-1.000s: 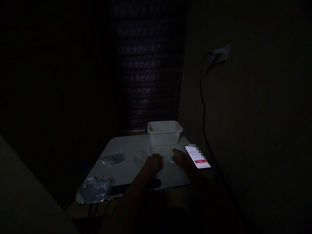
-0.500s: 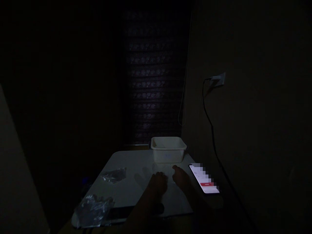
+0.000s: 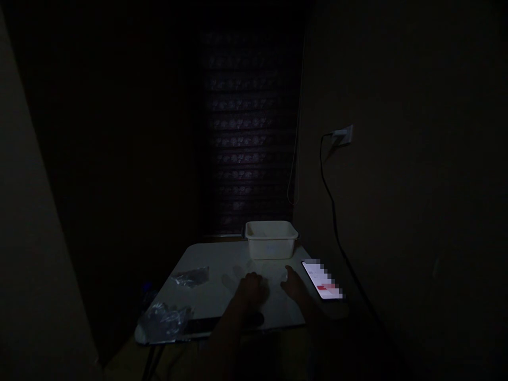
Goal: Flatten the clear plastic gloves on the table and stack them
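In the dim light, my left hand point(image 3: 252, 288) is curled closed over the white table point(image 3: 218, 301). My right hand point(image 3: 293, 286) is a short way to its right, thumb and fingers bent around a faint, pale, see-through patch. Something clear seems to lie between the two hands, but darkness hides what it is. Just beyond them stands a white plastic tub point(image 3: 271, 248). A lit phone point(image 3: 321, 280) lies to the right of my right hand.
Crumpled clear plastic bags lie on the table's left side, one farther back point(image 3: 192, 276) and a larger one at the near corner point(image 3: 164, 321). A dark slot point(image 3: 202, 324) runs along the near edge. A black cable point(image 3: 334, 211) hangs from the wall socket point(image 3: 347, 135).
The view has shifted slightly, so the table and phone appear higher. My left hand has moved a little left, widening the gap to my right hand.
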Available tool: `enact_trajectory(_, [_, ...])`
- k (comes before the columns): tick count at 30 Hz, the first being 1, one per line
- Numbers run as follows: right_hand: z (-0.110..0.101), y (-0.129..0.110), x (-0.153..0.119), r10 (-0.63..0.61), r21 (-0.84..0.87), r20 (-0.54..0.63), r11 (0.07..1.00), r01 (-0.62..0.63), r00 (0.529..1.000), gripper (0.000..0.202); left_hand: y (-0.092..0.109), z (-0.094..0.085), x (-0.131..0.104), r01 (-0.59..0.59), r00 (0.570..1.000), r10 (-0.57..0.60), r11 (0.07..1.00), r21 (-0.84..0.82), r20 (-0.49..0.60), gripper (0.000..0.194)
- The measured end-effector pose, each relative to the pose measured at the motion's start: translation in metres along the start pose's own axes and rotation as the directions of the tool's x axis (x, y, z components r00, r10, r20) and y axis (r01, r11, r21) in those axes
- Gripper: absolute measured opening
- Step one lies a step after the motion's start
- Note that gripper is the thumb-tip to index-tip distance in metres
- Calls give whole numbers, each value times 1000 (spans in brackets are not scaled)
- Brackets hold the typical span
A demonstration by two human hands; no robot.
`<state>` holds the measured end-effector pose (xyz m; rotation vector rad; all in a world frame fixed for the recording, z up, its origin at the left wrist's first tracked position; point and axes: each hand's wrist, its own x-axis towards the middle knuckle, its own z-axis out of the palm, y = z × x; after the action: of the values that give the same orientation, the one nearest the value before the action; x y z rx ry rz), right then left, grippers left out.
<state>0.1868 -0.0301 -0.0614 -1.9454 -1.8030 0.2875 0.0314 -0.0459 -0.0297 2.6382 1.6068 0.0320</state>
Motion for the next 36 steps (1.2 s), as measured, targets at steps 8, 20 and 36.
enact_trajectory(8, [-17, -17, -18, 24, -172, 7, 985, -22, 1000, 45, 18, -10, -9, 105, 990, -113, 989, -100, -79, 30])
enact_trajectory(20, [-95, -110, -16, 94, -293, -121, 948, -126, 988, 30, -8, -11, 7, 272, 922, -333, 921, -279, -199, 29])
enact_trajectory(36, [-50, -38, -9, 188, -119, -14, 975, -188, 982, 32, 23, -53, -5, 342, 909, -341, 939, -38, -238, 29])
